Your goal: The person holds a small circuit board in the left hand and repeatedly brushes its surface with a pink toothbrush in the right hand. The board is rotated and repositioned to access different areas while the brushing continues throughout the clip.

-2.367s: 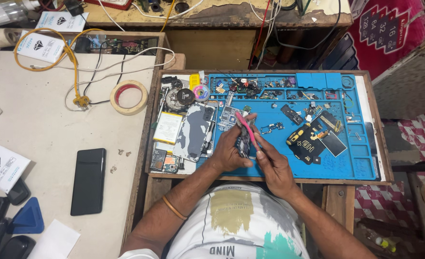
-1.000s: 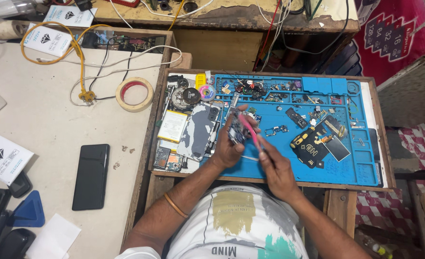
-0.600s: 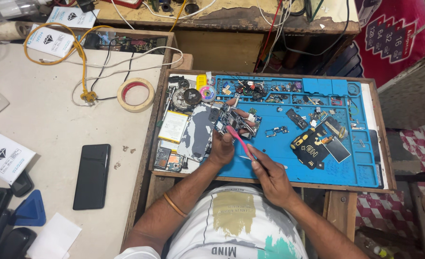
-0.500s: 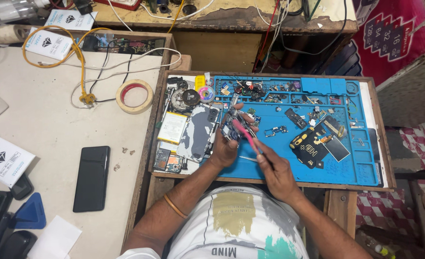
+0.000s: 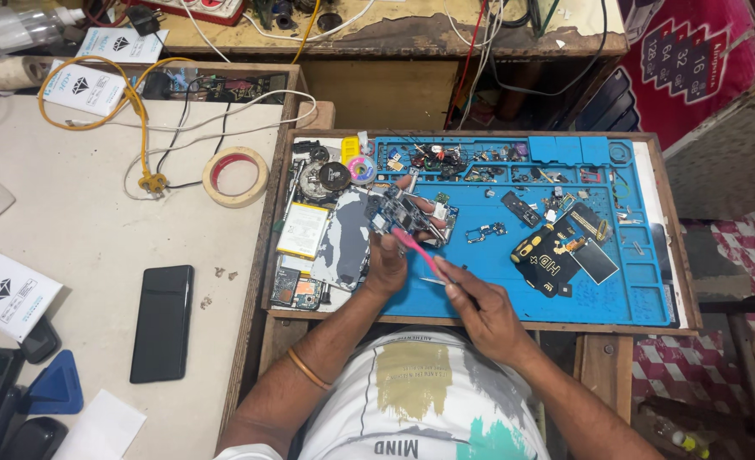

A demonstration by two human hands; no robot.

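Observation:
My left hand point(image 5: 387, 266) grips a small phone circuit board point(image 5: 399, 215) and holds it up over the blue work mat point(image 5: 496, 281). My right hand point(image 5: 484, 308) holds a pink-handled tool point(image 5: 418, 252) whose tip reaches up to the board. An opened phone body point(image 5: 343, 247) lies on the mat's left side, next to a white battery point(image 5: 301, 230). Both forearms come up from the bottom edge, and a thin bangle circles my left wrist.
Small parts and screws fill the mat's top trays point(image 5: 479, 158). A black and yellow device point(image 5: 552, 255) lies at the right. On the white table sit a black phone point(image 5: 163, 322), a tape roll point(image 5: 235, 175), a yellow cable point(image 5: 134, 111) and a white box point(image 5: 7, 294).
The circuit board in my left hand has shifted slightly left and up. My right hand has drawn back toward me, keeping the pink tool's tip at the board.

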